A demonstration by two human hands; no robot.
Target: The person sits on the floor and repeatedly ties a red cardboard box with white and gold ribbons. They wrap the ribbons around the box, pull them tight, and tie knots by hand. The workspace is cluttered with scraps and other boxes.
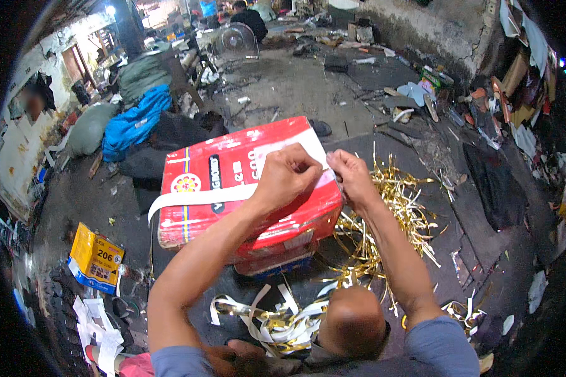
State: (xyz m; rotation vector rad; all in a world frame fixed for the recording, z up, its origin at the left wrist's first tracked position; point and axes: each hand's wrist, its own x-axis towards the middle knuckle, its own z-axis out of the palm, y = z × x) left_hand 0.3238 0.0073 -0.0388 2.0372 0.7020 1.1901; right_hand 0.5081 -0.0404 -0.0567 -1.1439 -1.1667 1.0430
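A red carton [233, 169] with white and yellow print stands in front of me. Across its top, from the left edge, runs a flat white strip [201, 198] that passes under my left forearm. My left hand [291, 171] is over the carton's right part, thumb and fingers closed in a pinch. Just beside it, at the carton's right edge, my right hand [351, 174] is also pinched, fingertips close to the left ones. Something small and pale shows between the hands; too small to make out. The fingertips partly hide it.
Shiny gold and white strips [405, 207] lie heaped right of the carton, and more white and gold strips [277, 323] near my bare knee [357, 320]. A yellow and blue box [95, 257] sits at left. Further off are a blue cloth [135, 122], a fan [236, 41] and a seated person [250, 22].
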